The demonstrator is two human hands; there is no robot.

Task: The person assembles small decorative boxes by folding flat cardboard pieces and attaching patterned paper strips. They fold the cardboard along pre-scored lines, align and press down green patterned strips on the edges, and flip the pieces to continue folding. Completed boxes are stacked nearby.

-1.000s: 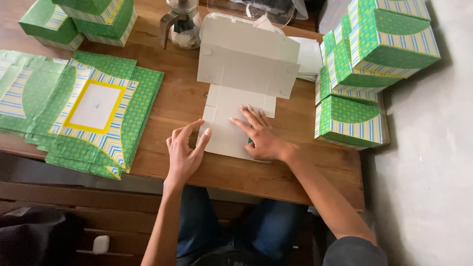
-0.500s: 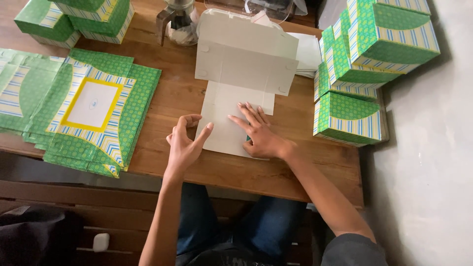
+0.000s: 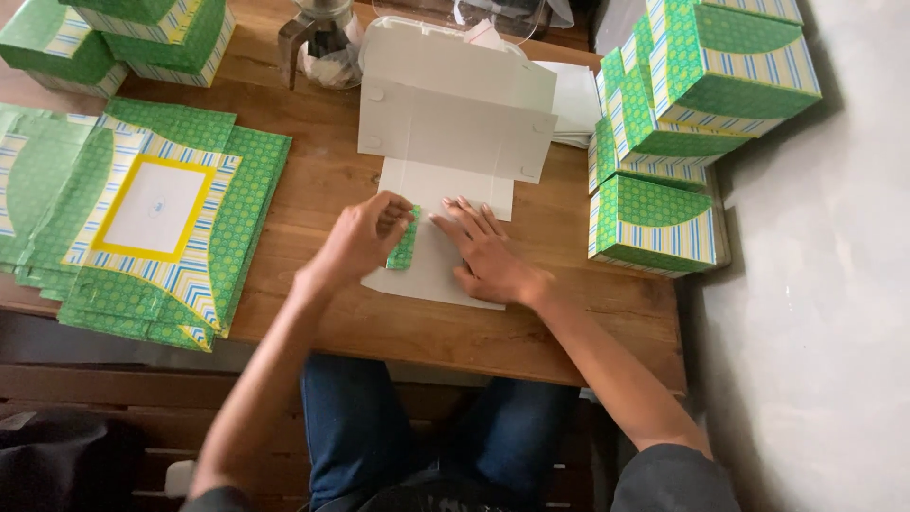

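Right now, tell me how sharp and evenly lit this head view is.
Head view: soft, even daylight, no harsh glare; faint shadows beside the stacked green patterned boxes. The left hand, folding a flap of the flat white cardboard box blank, is slightly motion-blurred; the right hand pressing it is sharper. Edges bend slightly, wide-angle.

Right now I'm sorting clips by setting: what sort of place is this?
Probably a small box-making workbench: a wooden table holds a stack of flat green printed sheets and folded green boxes, while both hands fold a white-sided box blank.
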